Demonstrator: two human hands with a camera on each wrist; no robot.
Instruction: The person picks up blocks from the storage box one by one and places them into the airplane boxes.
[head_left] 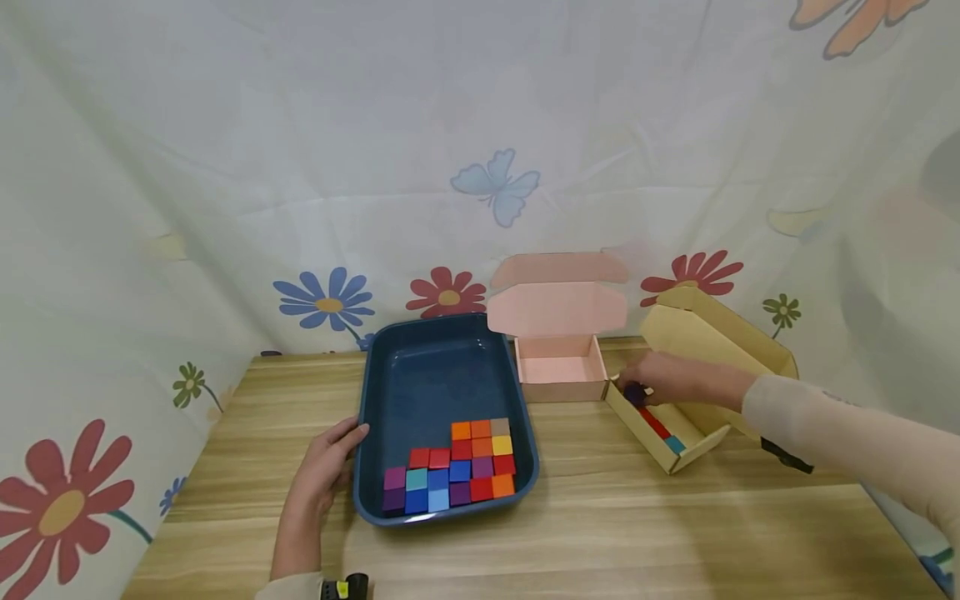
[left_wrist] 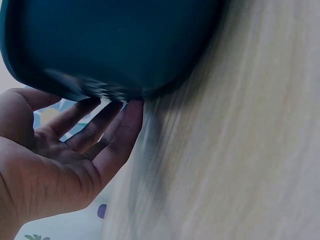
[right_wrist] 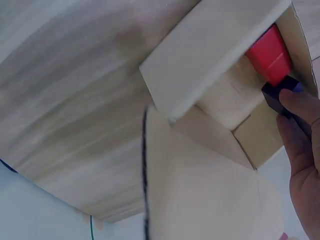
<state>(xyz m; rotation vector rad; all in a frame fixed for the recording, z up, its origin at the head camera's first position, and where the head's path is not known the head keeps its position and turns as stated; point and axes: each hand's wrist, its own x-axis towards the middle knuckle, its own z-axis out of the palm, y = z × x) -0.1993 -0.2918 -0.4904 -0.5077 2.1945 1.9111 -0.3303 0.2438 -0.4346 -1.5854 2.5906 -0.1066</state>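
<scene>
My left hand (head_left: 324, 468) grips the left rim of a dark blue tray (head_left: 431, 367), its thumb at the rim. In the left wrist view the other fingertips (left_wrist: 132, 111) meet the tray's outer side. Several rows of colored cubes (head_left: 460, 472) lie together in the tray's near part. Over at the right, my right hand (head_left: 660, 377) reaches into an open yellowish cardboard box (head_left: 637, 433). Its thumb and fingers pinch a dark purple cube (right_wrist: 274, 95), beside red cubes (right_wrist: 270, 54) along the box wall. A teal cube (head_left: 676, 445) sits at the row's near end.
An open pink box (head_left: 558, 392) stands between the tray and the yellowish box, its lid (head_left: 557, 308) raised. The yellowish box's lid (head_left: 697, 333) leans up behind my right forearm. A flower-printed cloth (head_left: 390, 208) hangs behind the wooden table (head_left: 600, 533).
</scene>
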